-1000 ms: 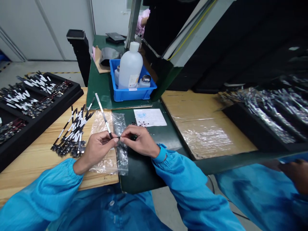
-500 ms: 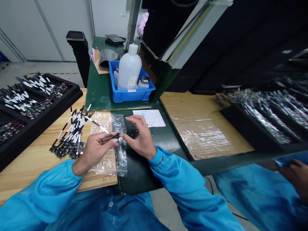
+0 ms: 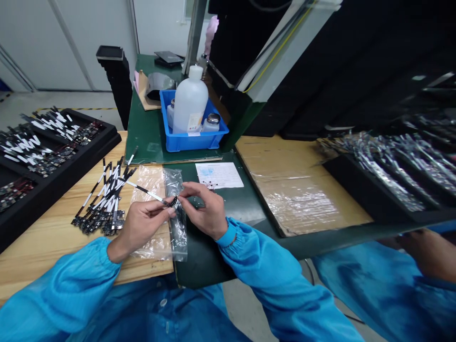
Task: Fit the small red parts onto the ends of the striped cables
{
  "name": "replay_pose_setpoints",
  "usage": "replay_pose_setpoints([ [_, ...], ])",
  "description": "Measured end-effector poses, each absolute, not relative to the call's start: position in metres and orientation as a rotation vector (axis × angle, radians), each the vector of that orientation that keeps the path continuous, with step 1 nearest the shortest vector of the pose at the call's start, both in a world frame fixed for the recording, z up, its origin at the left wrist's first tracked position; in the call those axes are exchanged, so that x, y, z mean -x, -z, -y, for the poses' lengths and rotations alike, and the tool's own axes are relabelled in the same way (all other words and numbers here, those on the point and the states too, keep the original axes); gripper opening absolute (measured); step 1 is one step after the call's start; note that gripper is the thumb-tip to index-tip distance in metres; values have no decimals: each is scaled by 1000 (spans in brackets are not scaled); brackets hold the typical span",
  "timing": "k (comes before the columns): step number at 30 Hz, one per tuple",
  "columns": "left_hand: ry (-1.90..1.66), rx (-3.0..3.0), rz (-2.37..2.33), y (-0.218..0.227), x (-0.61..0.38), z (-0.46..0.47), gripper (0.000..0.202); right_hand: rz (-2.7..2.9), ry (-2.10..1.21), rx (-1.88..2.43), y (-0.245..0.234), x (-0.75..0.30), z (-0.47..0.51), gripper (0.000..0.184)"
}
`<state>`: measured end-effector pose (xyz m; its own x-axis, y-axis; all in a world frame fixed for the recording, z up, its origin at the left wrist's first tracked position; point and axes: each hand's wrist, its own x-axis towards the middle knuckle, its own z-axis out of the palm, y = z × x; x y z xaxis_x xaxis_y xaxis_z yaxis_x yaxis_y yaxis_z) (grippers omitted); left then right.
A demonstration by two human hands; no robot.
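And here is the left hand (image 3: pixel 142 224), thumb and fingers clamped on the dark end of a black-and-white strip (image 3: pixel 147 191), whose tail slants away up and to the hand's left. The right hand (image 3: pixel 207 213) comes in close from the other side, thumb and forefinger drawn near each other at that same dark end; whether they grip it, I cannot tell. Directly below the hands, a clear plastic bag (image 3: pixel 179 240) spans the wooden board (image 3: pixel 156 271) and the green tabletop (image 3: pixel 208 266). Just left of the left hand, look, a heap of similar strips (image 3: pixel 107 204); further left, a black tray (image 3: pixel 94 148) loaded with more. Just beyond the right hand, small dark wired pieces (image 3: pixel 210 184) beside a printed sheet (image 3: pixel 228 175). Farther ahead of both hands sits a blue bin (image 3: pixel 194 142), a big white bottle (image 3: pixel 190 102) standing in it. Right of the right hand, plastic-wrapped cardboard (image 3: pixel 297 192), then another black tray (image 3: pixel 370 194), full too, and at the far right a co-worker's hand (image 3: pixel 429 251).
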<state>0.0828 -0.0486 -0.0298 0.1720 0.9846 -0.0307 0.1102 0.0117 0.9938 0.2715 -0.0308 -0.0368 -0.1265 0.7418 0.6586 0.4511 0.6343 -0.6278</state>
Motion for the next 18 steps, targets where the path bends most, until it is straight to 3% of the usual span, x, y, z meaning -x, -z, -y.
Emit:
replay_pose_setpoints([
  [18, -1143, -1777, -1188, 33, -83, 53, 16, 1830, -116, 999, 33, -269, 38, 46],
])
